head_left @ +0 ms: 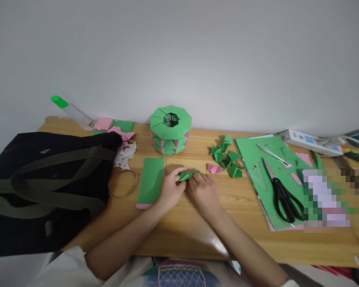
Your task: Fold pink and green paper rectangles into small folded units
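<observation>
A small folded green paper piece (pixel 185 175) is held between both hands over the wooden table (pixel 233 223). My left hand (pixel 174 186) pinches its left end, and my right hand (pixel 204 192) grips its right end, fingers curled and partly covering it. Just left of my left hand lies a stack of green paper strips (pixel 151 181) with pink edges beneath. Behind the hands stands a ring-shaped green and pink paper structure (pixel 171 127). To the right of my right hand sit several folded green pieces (pixel 225 155) and a folded pink one (pixel 214 168).
A black bag (pixel 56 187) covers the left side, beside a thin ring (pixel 123 184) and white paper scraps (pixel 126 155). At right, black-handled scissors (pixel 283 195) and a pen (pixel 273 155) lie on green sheets (pixel 242 145). A power strip (pixel 312 142) is behind them.
</observation>
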`<state>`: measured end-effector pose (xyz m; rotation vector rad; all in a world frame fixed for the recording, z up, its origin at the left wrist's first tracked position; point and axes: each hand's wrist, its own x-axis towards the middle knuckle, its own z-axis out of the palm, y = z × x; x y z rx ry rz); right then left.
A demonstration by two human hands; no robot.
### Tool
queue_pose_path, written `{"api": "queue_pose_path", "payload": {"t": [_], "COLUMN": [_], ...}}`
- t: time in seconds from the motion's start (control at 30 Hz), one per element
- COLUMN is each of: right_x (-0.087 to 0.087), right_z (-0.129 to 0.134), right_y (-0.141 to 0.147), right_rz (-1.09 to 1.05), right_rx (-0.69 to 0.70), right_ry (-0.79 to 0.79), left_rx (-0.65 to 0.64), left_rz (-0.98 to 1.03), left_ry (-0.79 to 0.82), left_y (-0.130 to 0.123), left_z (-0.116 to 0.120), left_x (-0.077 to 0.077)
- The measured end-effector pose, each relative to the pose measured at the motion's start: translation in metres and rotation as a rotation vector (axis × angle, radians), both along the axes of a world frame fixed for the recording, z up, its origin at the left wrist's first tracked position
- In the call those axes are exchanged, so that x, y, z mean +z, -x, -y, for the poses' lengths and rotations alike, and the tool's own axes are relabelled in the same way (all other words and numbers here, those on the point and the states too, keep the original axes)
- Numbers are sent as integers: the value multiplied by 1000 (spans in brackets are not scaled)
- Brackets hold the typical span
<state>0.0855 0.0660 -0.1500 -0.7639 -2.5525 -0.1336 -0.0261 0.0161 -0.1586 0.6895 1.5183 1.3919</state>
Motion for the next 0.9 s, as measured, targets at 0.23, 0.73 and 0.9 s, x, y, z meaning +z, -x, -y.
{"api": "queue_pose_path", "payload": {"t": [0.23,0.73,0.9], "right_x": [-1,6,7], "right_z": [-4,-20,-22], "right_y": [-6,-19,-20], "right_rz": [-68,-331,-317], "right_rx": [-18,58,85], "right_ry": [156,589,580], "left_rx": [-7,18,27], "left_rz": [49,193,197], "left_ry": [19,52,55], "left_y": [1,0,0], "left_z": [1,-1,-1], "left_x": [1,7,8]}}
